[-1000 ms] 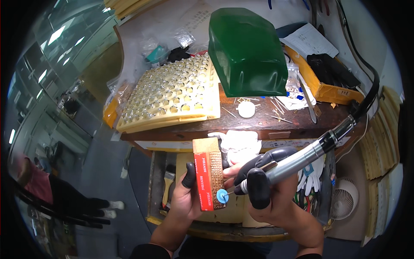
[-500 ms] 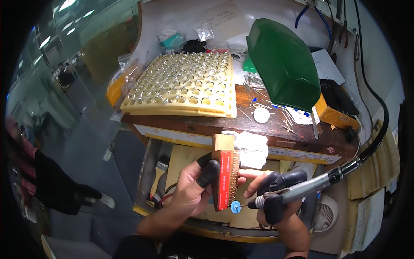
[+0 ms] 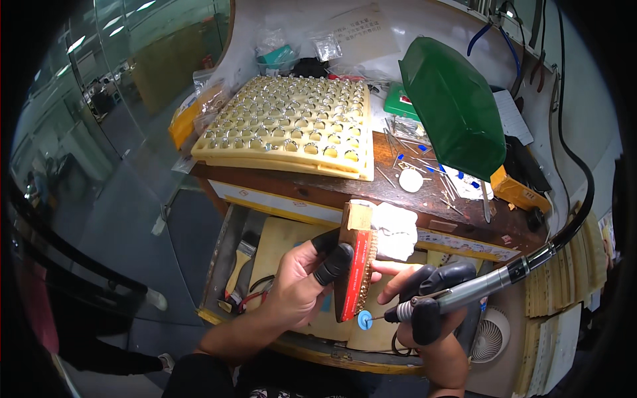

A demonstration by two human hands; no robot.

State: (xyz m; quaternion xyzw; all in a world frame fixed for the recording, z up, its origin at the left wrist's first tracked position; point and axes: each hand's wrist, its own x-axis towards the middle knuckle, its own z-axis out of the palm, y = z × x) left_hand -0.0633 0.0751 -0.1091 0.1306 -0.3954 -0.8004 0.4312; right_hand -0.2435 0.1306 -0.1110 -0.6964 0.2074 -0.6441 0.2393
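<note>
In my left hand point(image 3: 297, 282), which wears black finger covers, is a wooden block point(image 3: 355, 219) with a red strip along one side and brass-coloured, bristly rows on its right face. It stands nearly upright. My right hand point(image 3: 424, 312), also with black finger covers, grips a silver rotary handpiece point(image 3: 464, 293) near its tip. A small blue disc point(image 3: 364, 320) sits on the handpiece's thin shank, close by the block's lower right end. Whether the disc touches the bristly face I cannot tell. My right index finger reaches toward that face.
On the bench, a cream tray point(image 3: 265, 161) holds many rings. Right of it are loose thin bits point(image 3: 451, 189), a white round piece point(image 3: 411, 180) and a green shield point(image 3: 454, 109). An open drawer below holds a paintbrush point(image 3: 240, 265). The handpiece's black cable point(image 3: 584, 205) curves at right.
The block has tilted and shifted a little right with my left hand. My right hand and the handpiece stay nearly where they were. A person at the left has moved lower in view.
</note>
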